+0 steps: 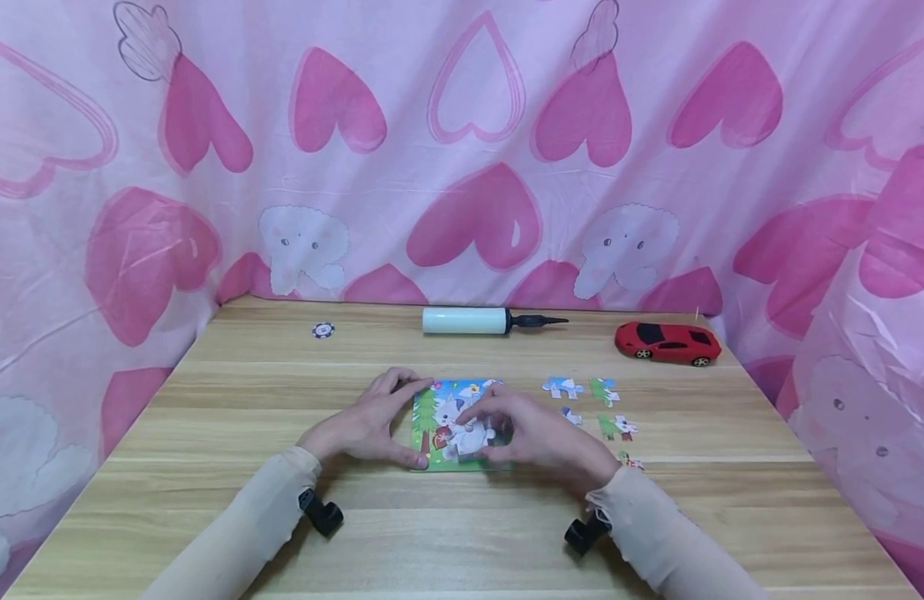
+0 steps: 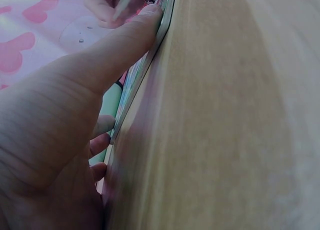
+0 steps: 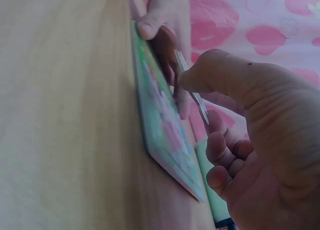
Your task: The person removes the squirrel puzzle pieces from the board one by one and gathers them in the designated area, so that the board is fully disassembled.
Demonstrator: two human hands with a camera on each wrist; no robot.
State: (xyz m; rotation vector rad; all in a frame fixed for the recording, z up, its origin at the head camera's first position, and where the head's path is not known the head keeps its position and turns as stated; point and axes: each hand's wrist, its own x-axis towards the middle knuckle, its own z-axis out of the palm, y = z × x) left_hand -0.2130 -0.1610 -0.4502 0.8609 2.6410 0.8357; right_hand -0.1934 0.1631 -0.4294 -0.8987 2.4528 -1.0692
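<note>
A picture puzzle [image 1: 426, 408] with a white cartoon animal and green trees lies flat on the table in front of me. My left hand [image 1: 367, 425] grips its left side, thumb at the near corner and fingers along the far corner. Over the puzzle's right part is my right hand [image 1: 536, 429], pinching a thin puzzle piece [image 3: 201, 108] between thumb and fingers. In the right wrist view this piece is tilted and held above the board; its printed face is hidden. The right hand covers part of the puzzle in the head view.
Several loose puzzle pieces [image 1: 562, 387] lie right of the puzzle. Along the back of the wooden table [image 1: 462, 533] are a poker chip [image 1: 322, 330], a pale hand pump [image 1: 465, 321] with a black nozzle and a red toy car [image 1: 667, 343]. A pink heart-patterned curtain [image 1: 402, 192] hangs behind.
</note>
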